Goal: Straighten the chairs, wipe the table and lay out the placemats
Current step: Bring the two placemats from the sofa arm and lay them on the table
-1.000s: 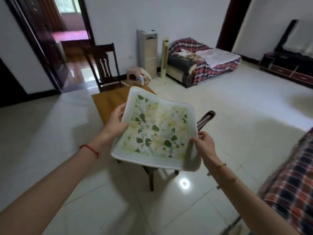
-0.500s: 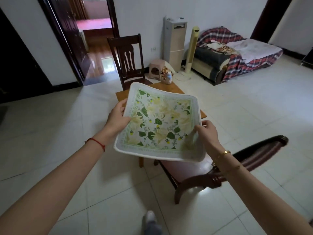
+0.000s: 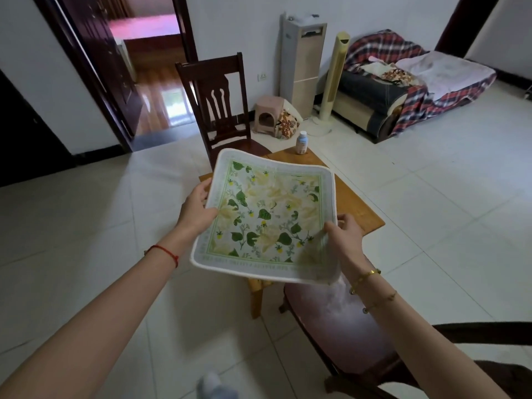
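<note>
Left grip: the left hand [image 3: 198, 210] pinches the left edge of the placemat [image 3: 267, 217], thumb on top, fingers curled beneath.
Right grip: the right hand [image 3: 344, 236] is closed on the mat's near right corner, thumb over the printed face, the corner bending down under it.
Placemat: square, white border, green leaves and yellow flowers; held in the air between both hands, tilted toward the camera, its middle sagging slightly. It hangs above the near part of the worktop and touches nothing but the hands.
Wrists: a red string [image 3: 165, 251] on the left, gold bracelets [image 3: 367, 276] on the right.
Worktop: a small wooden worktop [image 3: 354, 203], mostly hidden behind the mat; one leg shows below the mat's near edge.
Bottle: a small white bottle [image 3: 302, 142] stands upright near the worktop's far corner.
Far chair: a dark wooden chair [image 3: 218, 102] stands at the far side, its seat close to the worktop.
Near chair: a chair [image 3: 339, 321] with a reddish seat sits just under the right forearm, at the near side.
Floor: pale tiles [image 3: 72, 226].
</note>
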Demonstrator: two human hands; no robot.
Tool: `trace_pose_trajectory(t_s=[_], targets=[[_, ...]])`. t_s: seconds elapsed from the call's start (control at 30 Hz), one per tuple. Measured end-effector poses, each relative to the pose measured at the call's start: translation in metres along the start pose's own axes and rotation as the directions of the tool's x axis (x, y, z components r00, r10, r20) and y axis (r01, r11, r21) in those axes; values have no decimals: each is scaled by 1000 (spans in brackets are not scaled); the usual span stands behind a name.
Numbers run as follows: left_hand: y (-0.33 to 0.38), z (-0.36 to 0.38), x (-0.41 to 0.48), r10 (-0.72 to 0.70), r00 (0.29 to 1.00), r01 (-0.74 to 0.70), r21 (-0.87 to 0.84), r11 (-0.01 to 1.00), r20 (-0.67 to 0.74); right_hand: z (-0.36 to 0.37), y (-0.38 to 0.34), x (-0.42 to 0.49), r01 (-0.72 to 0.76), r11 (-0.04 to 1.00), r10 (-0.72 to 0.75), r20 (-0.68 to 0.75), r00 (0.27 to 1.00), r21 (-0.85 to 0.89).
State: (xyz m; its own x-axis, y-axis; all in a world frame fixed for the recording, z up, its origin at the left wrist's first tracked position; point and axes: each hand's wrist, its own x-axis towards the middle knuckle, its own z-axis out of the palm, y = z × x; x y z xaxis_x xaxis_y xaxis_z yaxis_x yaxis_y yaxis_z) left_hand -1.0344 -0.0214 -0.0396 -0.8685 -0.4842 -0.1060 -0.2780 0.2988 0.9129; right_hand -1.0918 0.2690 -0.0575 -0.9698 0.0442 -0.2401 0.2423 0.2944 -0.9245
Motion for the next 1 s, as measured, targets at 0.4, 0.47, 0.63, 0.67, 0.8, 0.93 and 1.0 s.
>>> trace_pose_trajectory(t_s=[0.4,0.47,0.63,0.67,0.8,0.93,1.0], targets=[[-10,-42,285,80,939,-113,80,990,334,168,-46,110,-97,986,121,-180,976,139],[-10,-41,327,80,922,-128,104,986,379,190,-53,131,-107,982,137,-203,970,153],[-19,-20,428,86,887,-167,140,976,453,237,-60,200,-169,971,208,-254,945,167],[-22,-12,447,89,886,-178,158,971,455,246,-58,216,-183,968,224,-266,938,169],[-47,28,519,107,893,-223,223,949,437,282,-41,288,-248,954,291,-311,905,171],[-75,74,589,83,890,-224,272,936,448,313,-20,357,-314,937,348,-360,866,151],[-88,97,619,62,877,-218,281,935,476,323,-7,390,-346,928,371,-386,844,137]])
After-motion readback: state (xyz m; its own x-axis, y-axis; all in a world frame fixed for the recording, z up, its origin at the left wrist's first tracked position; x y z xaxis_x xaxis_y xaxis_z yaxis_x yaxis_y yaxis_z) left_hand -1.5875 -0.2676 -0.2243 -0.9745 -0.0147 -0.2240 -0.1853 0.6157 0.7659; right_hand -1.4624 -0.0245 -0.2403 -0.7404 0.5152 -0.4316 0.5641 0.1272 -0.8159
